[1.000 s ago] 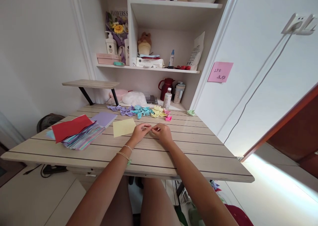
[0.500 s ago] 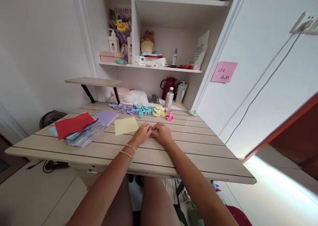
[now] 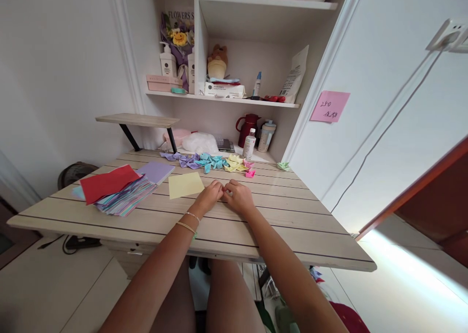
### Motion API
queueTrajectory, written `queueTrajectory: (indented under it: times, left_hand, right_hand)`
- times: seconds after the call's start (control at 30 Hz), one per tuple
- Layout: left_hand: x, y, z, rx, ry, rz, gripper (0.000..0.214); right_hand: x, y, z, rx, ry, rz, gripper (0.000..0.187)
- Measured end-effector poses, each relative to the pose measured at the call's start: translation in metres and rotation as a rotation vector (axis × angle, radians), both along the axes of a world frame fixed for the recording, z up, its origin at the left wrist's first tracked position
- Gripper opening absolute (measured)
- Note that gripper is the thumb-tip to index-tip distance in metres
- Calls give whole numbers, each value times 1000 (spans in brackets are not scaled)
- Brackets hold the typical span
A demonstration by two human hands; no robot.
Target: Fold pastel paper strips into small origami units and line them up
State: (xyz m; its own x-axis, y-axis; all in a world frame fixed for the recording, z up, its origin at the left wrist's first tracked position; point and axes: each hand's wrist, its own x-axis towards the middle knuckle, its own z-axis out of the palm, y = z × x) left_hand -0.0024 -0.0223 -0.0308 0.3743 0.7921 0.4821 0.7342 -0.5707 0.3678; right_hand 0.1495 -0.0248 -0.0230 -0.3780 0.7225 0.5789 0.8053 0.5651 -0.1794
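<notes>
My left hand (image 3: 212,195) and my right hand (image 3: 237,195) meet over the middle of the desk, fingertips pinched close together. Whatever lies between them is tiny and mostly covered by the fingers, so I cannot make it out. Just left of my left hand lies a flat yellow paper sheet (image 3: 185,185). Beyond the hands, a row of folded paper pieces runs along the back: purple (image 3: 189,161), blue (image 3: 212,162), yellow (image 3: 235,164) and a bright pink one (image 3: 250,174). A pale green folded piece (image 3: 283,166) sits apart at the right.
On the left of the desk (image 3: 292,221) lie a stack of coloured paper (image 3: 126,196), a red sheet (image 3: 109,183) and a purple pad (image 3: 155,172). A bottle (image 3: 249,145), a dark red jug (image 3: 247,129) and a tumbler (image 3: 266,136) stand at the back, under shelves.
Almost nothing differs. Both hands stay at the same spot with only a slight shift of the fingers.
</notes>
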Motion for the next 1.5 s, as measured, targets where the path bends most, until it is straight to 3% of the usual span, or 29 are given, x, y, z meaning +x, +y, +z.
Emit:
queueTrajectory:
  times: [0.4, 0.7, 0.93, 1.23, 1.5]
  left_hand:
    - [-1, 2, -1, 24, -200, -50, 19]
    - [-2, 5, -7, -150, -543, -84, 21]
    - [-2, 5, -5, -133, -489, -83, 24]
    - [-5, 4, -1, -27, -334, -22, 21]
    - [-4, 7, -7, -130, -486, -4, 21]
  right_hand:
    - [-1, 1, 3, -50, 76, 16, 15]
    - [4, 6, 1, 5, 170, 155, 7]
    - [6, 6, 2, -79, 196, 238, 1]
    - [5, 9, 0, -204, 292, 261, 13]
    - [7, 8, 1, -120, 236, 280, 27]
